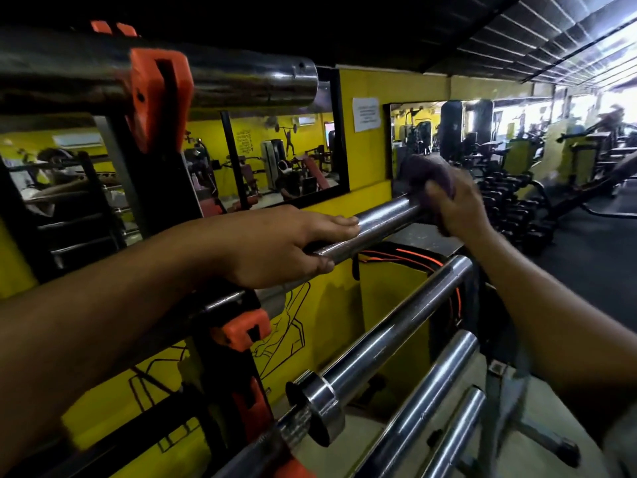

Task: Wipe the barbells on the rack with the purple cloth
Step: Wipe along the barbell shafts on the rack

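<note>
Steadying the bar (375, 222) with your left hand (275, 246), fingers curled round its sleeve, you had your right hand (458, 205) gripping the cloth (425, 172) bunched at the tip; better it wrapped the end fully.

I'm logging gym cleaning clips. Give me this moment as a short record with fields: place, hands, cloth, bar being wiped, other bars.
place: gym, barbell rack against a yellow wall
left hand: grips the sleeve of the bar being wiped
right hand: holds the purple cloth at that sleeve's end
bar being wiped: second from top
other bars: one above, several below
image: right hand blurred
</note>
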